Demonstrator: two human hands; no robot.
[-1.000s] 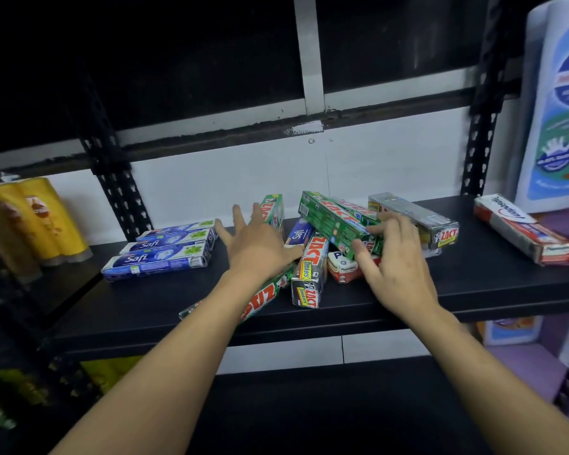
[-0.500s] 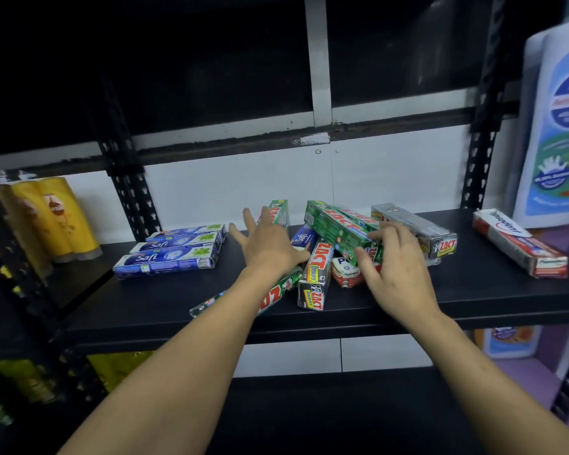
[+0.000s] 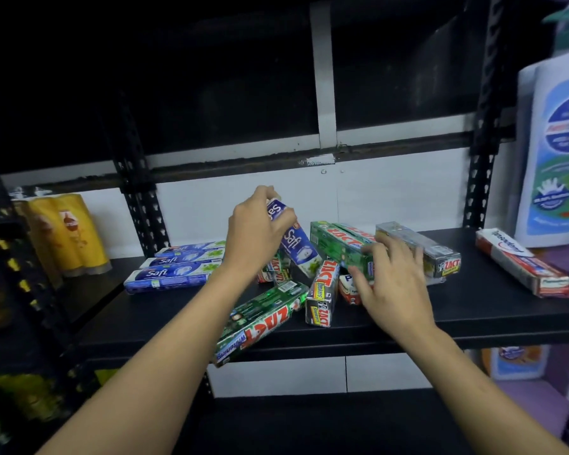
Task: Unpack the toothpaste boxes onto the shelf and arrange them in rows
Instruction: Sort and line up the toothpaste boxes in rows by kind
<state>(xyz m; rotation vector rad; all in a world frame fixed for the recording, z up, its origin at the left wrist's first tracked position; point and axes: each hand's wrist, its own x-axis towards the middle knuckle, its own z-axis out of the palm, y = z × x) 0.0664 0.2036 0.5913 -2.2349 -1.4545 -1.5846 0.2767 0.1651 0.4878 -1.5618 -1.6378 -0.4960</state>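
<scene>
A jumbled pile of toothpaste boxes lies in the middle of the black shelf (image 3: 473,307). My left hand (image 3: 255,236) grips a blue Saft box (image 3: 298,244) by its upper end and holds it tilted above the pile. My right hand (image 3: 396,284) rests with spread fingers on a green Zact box (image 3: 340,247) at the pile's right side. A long green Zact box (image 3: 260,321) lies diagonally, its end poking over the shelf's front edge. A silver Zact box (image 3: 421,249) lies behind my right hand.
Three blue Saft boxes (image 3: 174,267) lie in a row at the left. A red and white Pepsodent box (image 3: 523,266) lies apart at the right. Yellow packets (image 3: 68,234) stand far left, a large white bottle (image 3: 559,152) far right. Perforated black uprights frame the bay.
My left hand went from lying flat on the pile to gripping a blue Saft box and lifting its end up. My right hand stayed on the green box.
</scene>
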